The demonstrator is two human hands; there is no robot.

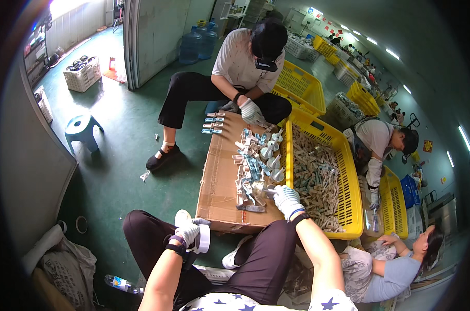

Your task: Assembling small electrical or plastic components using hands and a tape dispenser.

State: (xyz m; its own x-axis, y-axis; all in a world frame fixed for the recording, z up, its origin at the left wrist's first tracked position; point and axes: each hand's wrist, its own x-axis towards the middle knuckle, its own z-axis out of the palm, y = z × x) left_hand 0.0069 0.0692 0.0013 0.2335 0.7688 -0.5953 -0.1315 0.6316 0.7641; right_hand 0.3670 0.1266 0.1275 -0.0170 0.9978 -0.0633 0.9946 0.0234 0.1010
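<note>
My left hand (187,231), in a white glove, is closed round a roll of white tape (204,238) above my left knee. My right hand (288,201), gloved too, is at the right edge of a cardboard box (214,194). Its fingers are pinched together at a small pale piece that I cannot make out. Beside it on the box lies a loose heap of pink, blue and white plastic clips (253,167). A dark grey clip-like piece (251,208) lies at the near end of the heap. Several clips (213,123) are lined up at the far left corner.
A yellow crate (353,210) full of clips stands against the box's right side. Across the box a co-worker (245,67) bends over it with gloved hands. Two more people sit at the right. A blue stool (82,132) and a plastic bottle (123,284) are on the left.
</note>
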